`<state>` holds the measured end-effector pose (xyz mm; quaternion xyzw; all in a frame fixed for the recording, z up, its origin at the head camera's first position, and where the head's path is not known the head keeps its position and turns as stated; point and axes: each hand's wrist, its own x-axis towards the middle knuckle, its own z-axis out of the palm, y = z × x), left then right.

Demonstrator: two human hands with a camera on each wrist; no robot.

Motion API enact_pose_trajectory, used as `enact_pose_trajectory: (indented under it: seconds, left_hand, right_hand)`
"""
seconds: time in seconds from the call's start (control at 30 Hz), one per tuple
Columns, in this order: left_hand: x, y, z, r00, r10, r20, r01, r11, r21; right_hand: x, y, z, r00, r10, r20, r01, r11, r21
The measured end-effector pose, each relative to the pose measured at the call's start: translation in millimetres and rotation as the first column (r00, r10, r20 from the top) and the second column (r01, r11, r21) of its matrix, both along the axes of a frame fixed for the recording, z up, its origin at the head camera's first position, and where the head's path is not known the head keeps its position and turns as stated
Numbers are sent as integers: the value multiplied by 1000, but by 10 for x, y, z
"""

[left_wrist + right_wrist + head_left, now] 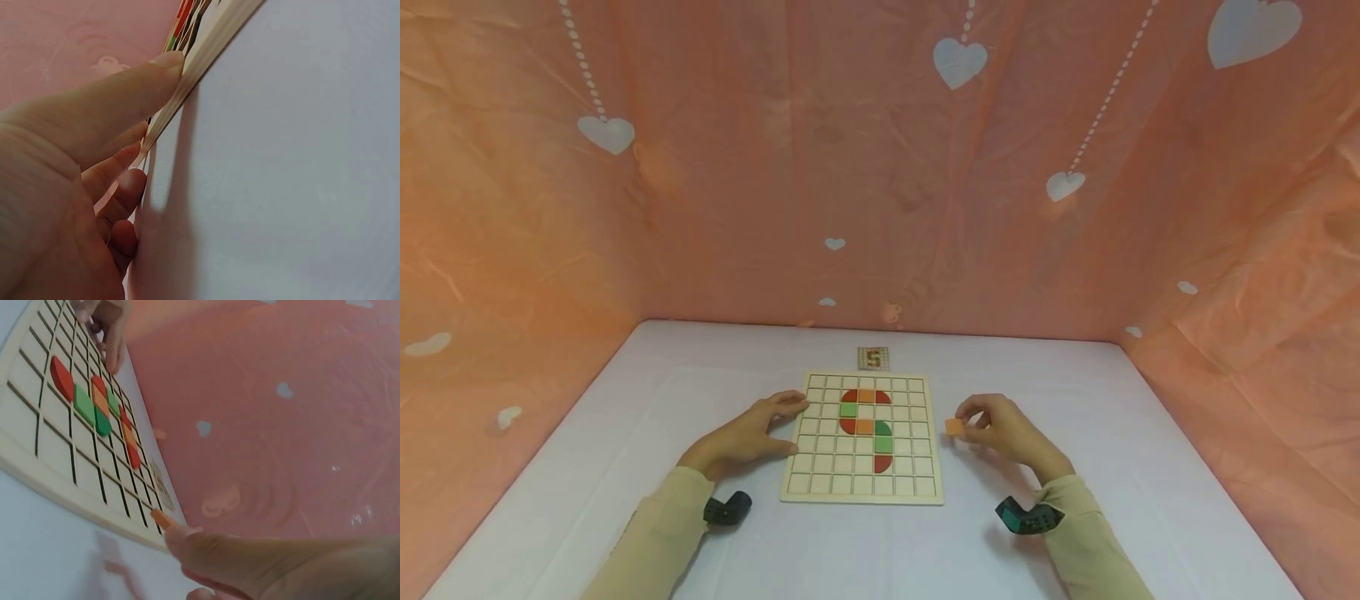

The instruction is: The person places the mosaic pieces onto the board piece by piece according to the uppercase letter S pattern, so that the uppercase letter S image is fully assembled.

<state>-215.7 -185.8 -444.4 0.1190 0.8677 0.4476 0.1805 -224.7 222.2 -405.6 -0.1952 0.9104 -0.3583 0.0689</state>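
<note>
A wooden grid board (pixel 822 483) lies on the table, with red quarter-round tiles (pixel 883 463), orange squares (pixel 865 427), light green squares (pixel 883 445) and a dark green rounded tile (pixel 883 428) set in an S-like curve. My left hand (pixel 752 427) rests against the board's left edge, thumb and fingers spread apart; the left wrist view shows the thumb (pixel 125 94) touching the rim. Just right of the board, my right hand (pixel 1006 429) pinches an orange square tile (pixel 953 427) between thumb and fingers. In the right wrist view this tile (pixel 162 519) appears edge-on.
Behind the board lies a small pattern card (pixel 873 358) with an S-like figure. A white cloth covers the table (pixel 737 358). Orange-pink curtains (pixel 865 167) with white hearts surround it at the back and sides. Each wrist wears a dark device (pixel 1028 517).
</note>
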Motion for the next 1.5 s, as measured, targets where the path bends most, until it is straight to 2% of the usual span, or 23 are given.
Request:
enact_pose_trajectory:
  seconds: [0.27,0.5,0.7,1.07,1.27,1.4,1.5]
  left_hand:
    - [-12,6,5,1000,-1,3,1,1000,-2]
    - [-16,14,-19,1000,1,2,-1,1000,1]
    - [-15,17,-24,1000,6,3,-6,1000,0]
    - [-1,-4,-6,999,18,27,-19,1000,19]
    - [0,-5,-6,1000,4,8,-4,1000,11]
    - [-6,-5,-4,1000,0,9,0,1000,12]
    - [-9,-6,-4,1000,0,12,-1,1000,18]
  right_hand:
    - [50,-237,-22,999,-1,-36,-1,999,-34]
    - [116,-403,-55,997,41,-65,-46,996,-79]
    - [188,-545,-92,997,50,-59,-56,992,-116]
    - [303,-791,-179,991,133,-33,-136,981,-138]
    - [377,-945,-248,996,88,6,-86,989,-121]
    - [404,-1042,-330,997,69,-46,-74,989,-126]
    - [423,-1094,-364,988,71,-141,-85,992,-95]
